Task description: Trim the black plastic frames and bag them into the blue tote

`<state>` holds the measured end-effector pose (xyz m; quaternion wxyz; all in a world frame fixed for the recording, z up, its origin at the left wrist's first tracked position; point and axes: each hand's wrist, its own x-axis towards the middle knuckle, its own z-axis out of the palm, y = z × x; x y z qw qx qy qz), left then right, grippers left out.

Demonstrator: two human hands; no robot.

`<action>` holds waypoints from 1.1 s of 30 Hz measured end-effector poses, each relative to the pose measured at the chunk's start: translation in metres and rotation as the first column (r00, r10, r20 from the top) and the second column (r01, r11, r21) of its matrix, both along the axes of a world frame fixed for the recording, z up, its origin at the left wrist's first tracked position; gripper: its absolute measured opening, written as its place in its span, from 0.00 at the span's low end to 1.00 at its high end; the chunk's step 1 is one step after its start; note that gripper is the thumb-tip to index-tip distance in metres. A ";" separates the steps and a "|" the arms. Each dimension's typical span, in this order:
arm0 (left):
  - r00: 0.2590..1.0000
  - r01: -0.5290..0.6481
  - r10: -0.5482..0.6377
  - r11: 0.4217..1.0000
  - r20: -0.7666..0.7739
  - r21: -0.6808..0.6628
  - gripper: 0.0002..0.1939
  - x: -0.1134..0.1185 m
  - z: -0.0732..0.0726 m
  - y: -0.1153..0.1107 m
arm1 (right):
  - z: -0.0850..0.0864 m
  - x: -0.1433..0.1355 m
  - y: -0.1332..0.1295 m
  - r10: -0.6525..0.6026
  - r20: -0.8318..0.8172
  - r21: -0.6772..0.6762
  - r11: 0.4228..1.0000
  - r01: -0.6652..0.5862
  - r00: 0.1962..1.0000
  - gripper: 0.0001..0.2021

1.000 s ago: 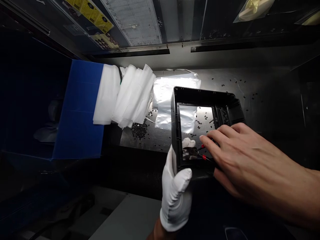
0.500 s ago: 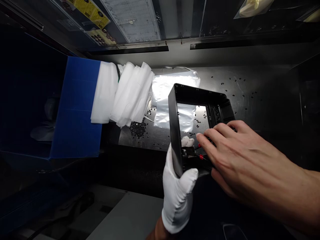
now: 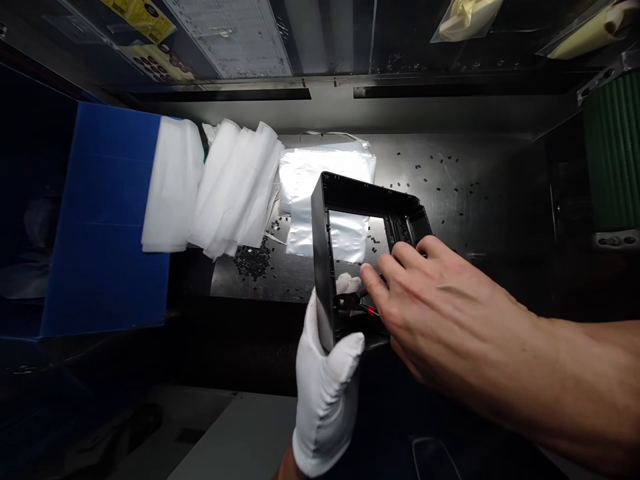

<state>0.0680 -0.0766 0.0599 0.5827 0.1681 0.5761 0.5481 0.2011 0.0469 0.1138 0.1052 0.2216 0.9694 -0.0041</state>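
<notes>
A black plastic frame (image 3: 324, 267) is tilted over the front edge of the metal bench. My left hand (image 3: 327, 393), in a white glove, grips its lower left corner, thumb in front and fingertips showing through the opening. Bare, my right hand (image 3: 450, 313) is closed round a cutter-like tool (image 3: 371, 311) with red on its handles. The tool's dark head lies inside the frame near the lower left corner, close to the gloved fingertips. Its handles are mostly hidden under my right fingers.
White foam sleeves (image 3: 235, 190) and silvery bags (image 3: 325, 200) lie on the metal bench (image 3: 480, 220). Small black pieces (image 3: 253, 262) form a pile, with others scattered. A blue box (image 3: 107, 220) stands left; a green ribbed part (image 3: 613, 153) is at right.
The whole view has shifted, so the bench items appear further left and the green part has come into sight. The tool's handles look closer together. Both hands keep their holds.
</notes>
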 end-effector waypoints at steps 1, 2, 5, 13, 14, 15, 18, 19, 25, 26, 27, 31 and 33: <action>1.000 -0.006 0.006 1.000 -0.003 0.000 0.31 0.000 0.000 0.000 | 0.000 0.000 0.000 0.002 0.006 -0.002 1.000 -0.002 1.000 0.10; 1.000 -0.013 0.013 1.000 -0.009 -0.004 0.31 0.000 0.001 0.000 | 0.001 -0.001 0.001 0.001 0.014 -0.008 1.000 -0.001 1.000 0.10; 0.999 -0.009 0.008 0.999 -0.033 -0.035 0.32 0.001 0.003 0.000 | 0.003 -0.003 0.003 -0.004 0.032 -0.046 0.999 0.006 0.999 0.09; 0.999 -0.033 0.031 0.996 -0.021 -0.087 0.31 0.000 0.005 0.000 | 0.005 -0.012 0.009 0.022 0.084 -0.142 0.990 -0.010 0.996 0.11; 0.999 -0.052 0.052 0.994 -0.005 -0.100 0.32 0.000 0.005 0.000 | 0.005 -0.013 0.009 0.029 0.094 -0.147 0.989 -0.015 0.995 0.12; 0.997 -0.070 0.071 0.992 0.012 -0.109 0.33 0.000 0.005 0.000 | 0.005 -0.015 0.009 0.036 0.104 -0.151 0.988 -0.020 0.994 0.12; 0.994 -0.094 0.099 0.988 0.039 -0.122 0.34 -0.001 0.005 -0.002 | 0.004 -0.017 0.010 0.055 0.124 -0.166 0.985 -0.034 0.991 0.12; 0.995 -0.088 0.093 0.989 0.034 -0.123 0.33 -0.001 0.005 -0.002 | 0.004 -0.017 0.010 0.058 0.123 -0.172 0.984 -0.036 0.991 0.12; 0.999 -0.048 0.049 0.992 0.008 -0.119 0.31 -0.002 0.005 -0.003 | 0.007 -0.019 0.014 0.092 0.136 -0.225 0.973 -0.060 0.986 0.11; 0.998 -0.050 0.052 0.992 0.018 -0.117 0.31 -0.002 0.005 -0.004 | 0.008 -0.020 0.015 0.110 0.143 -0.236 0.969 -0.074 0.984 0.12; 0.998 -0.051 0.054 0.992 0.025 -0.117 0.31 -0.002 0.006 -0.004 | 0.008 -0.020 0.016 0.126 0.148 -0.245 0.966 -0.088 0.981 0.12; 0.999 -0.040 0.044 0.991 0.032 -0.129 0.30 -0.002 0.006 -0.006 | 0.009 -0.022 0.017 0.139 0.146 -0.244 0.965 -0.101 0.979 0.11; 0.999 -0.038 0.042 0.990 0.024 -0.133 0.30 -0.001 0.006 -0.007 | 0.007 -0.022 0.017 0.141 0.137 -0.239 0.965 -0.105 0.980 0.11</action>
